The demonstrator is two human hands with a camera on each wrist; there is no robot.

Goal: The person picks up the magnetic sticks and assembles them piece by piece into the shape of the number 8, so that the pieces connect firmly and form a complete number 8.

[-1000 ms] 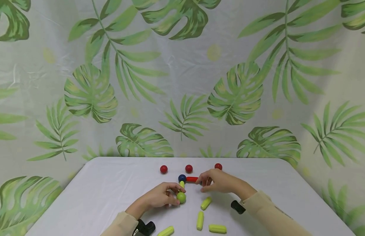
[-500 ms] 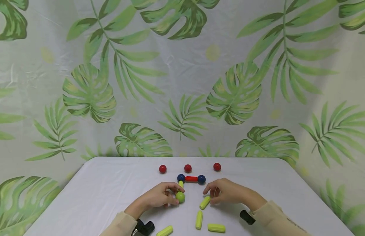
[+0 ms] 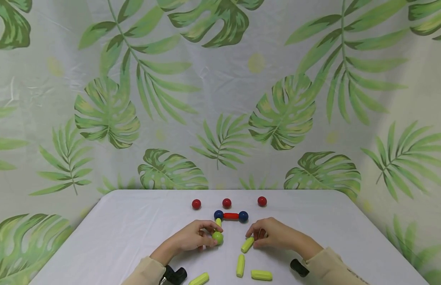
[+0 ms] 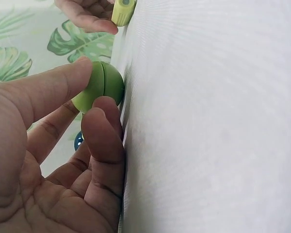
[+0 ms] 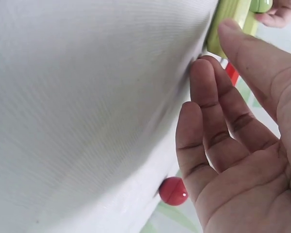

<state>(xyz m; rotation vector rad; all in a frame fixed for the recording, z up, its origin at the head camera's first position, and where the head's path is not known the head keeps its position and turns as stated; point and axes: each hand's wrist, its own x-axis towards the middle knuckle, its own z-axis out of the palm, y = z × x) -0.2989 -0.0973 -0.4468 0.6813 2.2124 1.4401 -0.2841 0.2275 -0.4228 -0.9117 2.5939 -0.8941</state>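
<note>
In the head view my left hand (image 3: 193,236) pinches a lime-green ball (image 3: 217,238) between thumb and fingers. A yellow-green rod (image 3: 218,224) runs from that ball to a dark blue ball (image 3: 218,215), linked by a red rod (image 3: 231,216) to a second blue ball (image 3: 243,217). My right hand (image 3: 273,233) has its thumb and fingertips around the far end of a loose yellow-green rod (image 3: 247,246), which lies on the table. Up close in the right wrist view, the thumb overlaps this rod (image 5: 228,24); the index finger is mostly hidden.
Three red balls, among them the middle one (image 3: 226,203), sit along the back of the white table (image 3: 142,209). Several yellow-green rods lie near the front, one upright in view (image 3: 240,265), one crosswise (image 3: 261,275). A leaf-print curtain (image 3: 220,99) hangs behind.
My right hand has left the blue ball at the red rod's right end and come nearer, down to the loose yellow-green rod. My left hand keeps its hold on the green ball.
</note>
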